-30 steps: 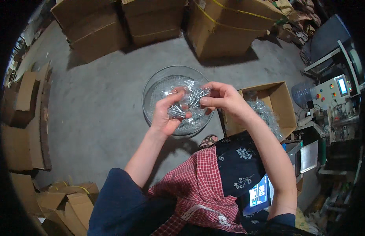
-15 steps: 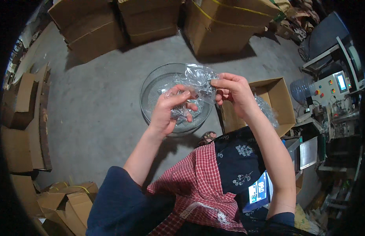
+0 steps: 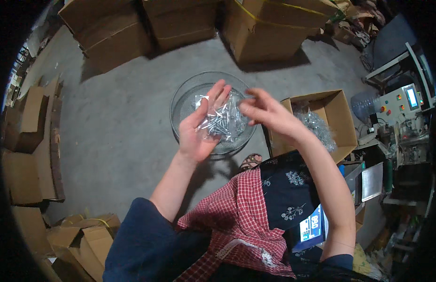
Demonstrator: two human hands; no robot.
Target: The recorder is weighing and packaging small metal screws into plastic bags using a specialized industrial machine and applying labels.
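A clear plastic bag of silver screws (image 3: 221,121) lies flat on my open left hand (image 3: 199,129), above the round wire-mesh basket (image 3: 185,96) on the floor. My right hand (image 3: 265,113) hovers just right, fingers loose, gripping nothing. More filled bags wait (I judge) in the brown cardboard box (image 3: 340,117) further right.

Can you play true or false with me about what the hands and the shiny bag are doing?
1. A clear bag of screws lies on the open left hand. True.
2. The right hand is down inside the open cardboard box. False: it is raised beside the bag, over the round wire basket.
3. The wire basket sits on a grey floor. True.
4. The open box on the right holds red apples. False: it holds more shiny clear packets.
5. Closed cardboard boxes stand beyond the basket. True.
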